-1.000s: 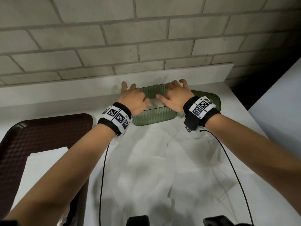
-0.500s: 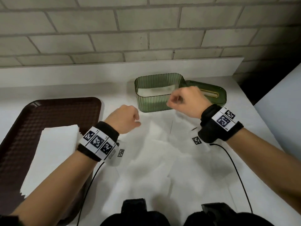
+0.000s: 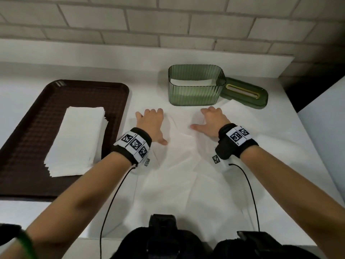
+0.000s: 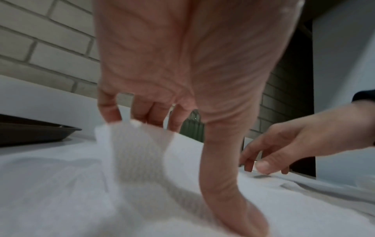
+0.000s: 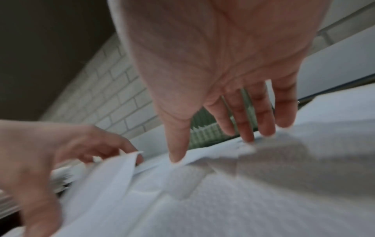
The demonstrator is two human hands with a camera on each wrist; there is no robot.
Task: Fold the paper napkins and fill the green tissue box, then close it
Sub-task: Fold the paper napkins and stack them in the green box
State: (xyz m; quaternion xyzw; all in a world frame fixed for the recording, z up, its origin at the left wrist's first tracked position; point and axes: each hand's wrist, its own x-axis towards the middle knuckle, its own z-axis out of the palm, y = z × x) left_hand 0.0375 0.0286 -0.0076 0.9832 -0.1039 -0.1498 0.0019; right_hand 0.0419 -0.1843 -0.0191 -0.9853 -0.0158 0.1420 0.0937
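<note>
The ribbed green tissue box (image 3: 195,94) stands lidless at the back of the white table, a folded white napkin inside it. Its green slotted lid (image 3: 244,93) lies flat against its right side. Unfolded white napkins (image 3: 179,165) are spread in front of the box. My left hand (image 3: 150,122) rests spread on the top napkin's far left part. Its thumb presses down, and the napkin's far edge (image 4: 131,136) curls up against its fingertips. My right hand (image 3: 211,121) lies spread on the far right part, its straight fingers (image 5: 263,121) touching the paper.
A dark brown tray (image 3: 33,124) sits at the left with a stack of white napkins (image 3: 78,139) on it. A brick wall and a white ledge (image 3: 130,51) run behind the box. The table's right edge (image 3: 306,139) is near the lid.
Both hands left the box, drew back as loose fists, then opened and came down on the spread napkin in front of it.
</note>
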